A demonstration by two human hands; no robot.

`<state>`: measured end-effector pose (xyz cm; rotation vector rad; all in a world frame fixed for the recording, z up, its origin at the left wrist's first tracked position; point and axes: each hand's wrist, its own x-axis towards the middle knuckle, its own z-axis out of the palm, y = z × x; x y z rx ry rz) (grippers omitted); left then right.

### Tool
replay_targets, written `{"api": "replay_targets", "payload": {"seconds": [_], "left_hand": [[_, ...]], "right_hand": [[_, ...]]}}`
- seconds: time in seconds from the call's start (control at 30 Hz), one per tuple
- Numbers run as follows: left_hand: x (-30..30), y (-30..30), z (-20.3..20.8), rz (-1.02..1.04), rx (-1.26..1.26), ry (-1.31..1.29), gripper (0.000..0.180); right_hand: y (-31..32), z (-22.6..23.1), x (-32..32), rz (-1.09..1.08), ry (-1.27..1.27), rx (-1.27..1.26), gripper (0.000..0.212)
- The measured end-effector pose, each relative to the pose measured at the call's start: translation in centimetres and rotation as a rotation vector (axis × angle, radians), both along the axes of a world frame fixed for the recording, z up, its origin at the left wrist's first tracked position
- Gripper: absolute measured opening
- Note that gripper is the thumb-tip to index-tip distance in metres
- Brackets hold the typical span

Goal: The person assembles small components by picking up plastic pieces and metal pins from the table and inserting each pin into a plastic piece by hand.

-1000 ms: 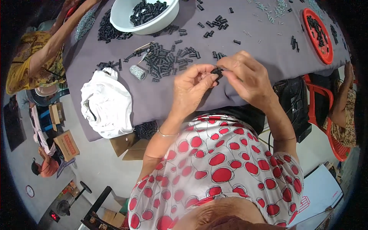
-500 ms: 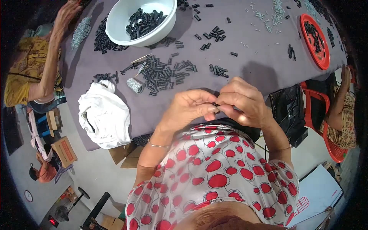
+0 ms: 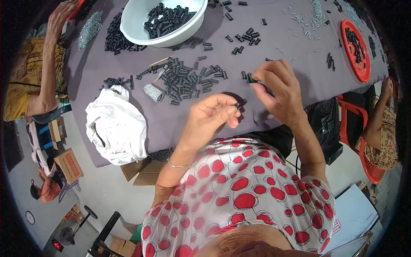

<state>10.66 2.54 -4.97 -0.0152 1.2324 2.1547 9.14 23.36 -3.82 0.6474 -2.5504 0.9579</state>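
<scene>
My left hand [image 3: 214, 115] pinches a small dark part [image 3: 238, 105] between thumb and fingertips, above the table's near edge. My right hand [image 3: 278, 92] is to the right of it, apart from the left. Its fingers are curled, the tips at a small row of short black plastic cylinders [image 3: 245, 76]. They hide part of that row, and I cannot make out what they hold. Left of my hands lies a heap of black cylindrical parts [image 3: 182, 81], beside a small roll wrapped in grey speckled material [image 3: 153, 92] and thin sticks [image 3: 160, 62].
A white basin [image 3: 199, 21] of black parts stands at the far side. A red tray [image 3: 364, 70] holds more at the right. Silver screws [image 3: 90, 31] lie piled at the far left. White cloth [image 3: 117, 128] lies near left. Other people sit at both sides.
My right hand has left the left hand and moved up to the black cylinders. My left hand stays nearly in place, holding the dark part. The whole view has shifted slightly.
</scene>
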Motion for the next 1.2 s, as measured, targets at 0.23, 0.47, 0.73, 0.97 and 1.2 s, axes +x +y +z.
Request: {"api": "replay_targets", "payload": {"seconds": [0.23,0.47,0.73,0.97,1.2], "left_hand": [[0.1,0.1,-0.7,0.031,0.011,0.04,0.018],[-0.1,-0.1,-1.1,0.028,0.066,0.047,0.017],[0.1,0.1,-1.4,0.071,0.114,0.009,0.017],[0.2,0.4,-0.9,0.088,0.101,-0.015,0.017],[0.5,1.1,0.2,0.101,-0.15,0.121,0.017]], "right_hand": [[-0.8,-1.4,-1.2,-0.059,0.013,0.178,0.02],[-1.1,-1.3,-2.0,-0.073,-0.064,0.299,0.02],[-1.0,-1.2,-2.5,-0.042,-0.142,-0.154,0.019],[-0.4,-1.1,-0.5,-0.002,-0.527,-0.652,0.016],[0.7,0.1,0.7,0.131,-0.407,-0.538,0.015]]}}
